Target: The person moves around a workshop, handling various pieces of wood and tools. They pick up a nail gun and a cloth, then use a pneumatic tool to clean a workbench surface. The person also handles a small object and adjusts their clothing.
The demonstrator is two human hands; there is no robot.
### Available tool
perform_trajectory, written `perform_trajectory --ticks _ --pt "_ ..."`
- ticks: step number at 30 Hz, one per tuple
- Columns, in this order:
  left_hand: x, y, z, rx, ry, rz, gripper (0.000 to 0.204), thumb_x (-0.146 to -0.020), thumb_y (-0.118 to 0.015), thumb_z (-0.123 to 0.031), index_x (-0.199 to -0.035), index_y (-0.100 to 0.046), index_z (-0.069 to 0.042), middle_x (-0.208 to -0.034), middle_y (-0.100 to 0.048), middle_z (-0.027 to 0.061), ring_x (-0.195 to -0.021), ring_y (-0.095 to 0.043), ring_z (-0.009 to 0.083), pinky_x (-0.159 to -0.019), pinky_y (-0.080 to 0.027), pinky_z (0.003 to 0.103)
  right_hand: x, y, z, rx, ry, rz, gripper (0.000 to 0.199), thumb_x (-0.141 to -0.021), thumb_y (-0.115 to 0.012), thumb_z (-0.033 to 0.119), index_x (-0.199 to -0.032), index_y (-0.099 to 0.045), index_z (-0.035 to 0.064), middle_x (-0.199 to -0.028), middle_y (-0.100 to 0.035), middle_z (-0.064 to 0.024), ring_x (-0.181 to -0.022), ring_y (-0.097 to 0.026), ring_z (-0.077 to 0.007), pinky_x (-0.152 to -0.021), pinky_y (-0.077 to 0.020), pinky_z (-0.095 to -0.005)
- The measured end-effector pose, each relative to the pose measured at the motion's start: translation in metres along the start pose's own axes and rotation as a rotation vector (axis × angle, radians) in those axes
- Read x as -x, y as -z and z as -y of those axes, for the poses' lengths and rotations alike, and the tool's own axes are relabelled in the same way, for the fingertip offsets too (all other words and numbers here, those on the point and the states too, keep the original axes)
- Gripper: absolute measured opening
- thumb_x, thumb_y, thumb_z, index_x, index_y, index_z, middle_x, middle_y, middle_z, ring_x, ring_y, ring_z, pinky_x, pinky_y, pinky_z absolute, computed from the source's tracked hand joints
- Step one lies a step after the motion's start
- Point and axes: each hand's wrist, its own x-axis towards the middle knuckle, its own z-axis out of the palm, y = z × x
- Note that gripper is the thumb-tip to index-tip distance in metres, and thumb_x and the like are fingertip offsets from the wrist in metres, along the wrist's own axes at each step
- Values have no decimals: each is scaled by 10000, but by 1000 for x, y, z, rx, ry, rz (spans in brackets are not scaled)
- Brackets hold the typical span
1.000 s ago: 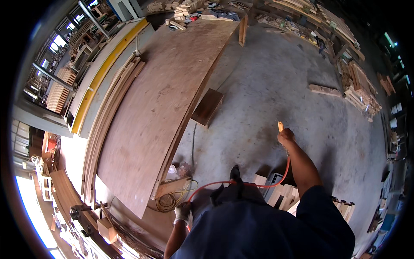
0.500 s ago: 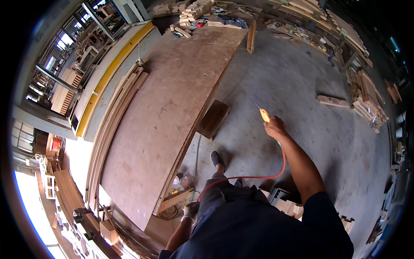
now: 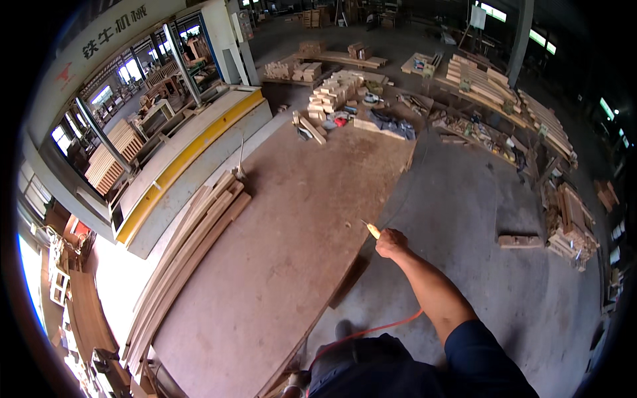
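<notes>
My right hand (image 3: 391, 243) is closed around a yellow air blow gun (image 3: 373, 230) with a thin nozzle, held out above the long edge of a large wooden worktable (image 3: 259, 252). A red air hose (image 3: 378, 328) runs from beneath my right forearm back toward my waist. Low at the bottom edge, beside the table's near end and close to the hose, a small part of my gloved left hand (image 3: 298, 379) shows. Its fingers are mostly hidden, so its grip cannot be made out.
Long wooden boards (image 3: 192, 245) lie along the table's left side, beside a large press with a yellow edge (image 3: 192, 162). Stacked wood blocks (image 3: 335, 91) and a dark cloth (image 3: 393, 124) sit at the far end. Timber piles (image 3: 569, 219) stand right on the concrete floor.
The view has tilted up toward the table's far end. My right hand has carried the blow gun left, from over the floor to the table edge. My left hand has sunk toward the lower rim.
</notes>
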Motion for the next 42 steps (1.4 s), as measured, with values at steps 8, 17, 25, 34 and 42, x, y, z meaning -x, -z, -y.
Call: perform_trajectory --ticks 8,17,25,34,42 --pt "-19 56 -86 247 97 -60 397 -949 -524 -450 -1033 -763 -144 -1082 -735 170 -1003 -710 361 -850 -569 467 -98 58 -35 -128 -233 62 198 -862 -623 147 -987 -729 35 -873 -765 -133 -779 -762 -254 -723 -605 -357" --pt "-58 84 -209 314 116 -164 393 -950 -528 -448 -1056 -760 -149 -1103 -734 156 -1019 -706 353 -873 -562 452 -250 109 -81 -292 -70 49 163 -849 -608 111 -765 -704 10 -655 -709 -122 -593 -723 -221 -561 -581 -357" --pt "-67 86 -326 382 194 -276 390 -951 -532 -447 -1077 -757 -154 -1121 -733 143 -1034 -703 345 -893 -556 438 -410 215 -113 -430 -13 -58 218 -846 -607 150 -898 -712 -34 -736 -734 -166 -609 -734 -242 -570 -595 -373" --pt "-64 66 -376 289 172 -303 388 -952 -537 -445 -1100 -754 -159 -1142 -732 129 -1051 -699 337 -917 -549 423 -476 185 -144 -434 59 -13 302 -812 -788 285 -856 -669 11 -608 -635 -93 -469 -602 -202 -422 -473 -385" --pt "-163 129 -471 205 -95 -173 449 -962 -560 -532 -1218 -735 -206 -1175 -730 119 -1092 -684 323 -976 -518 403 -436 306 -180 -344 96 92 232 -863 -708 172 -880 -674 -57 -673 -699 -143 -452 -617 -209 -390 -482 -373"
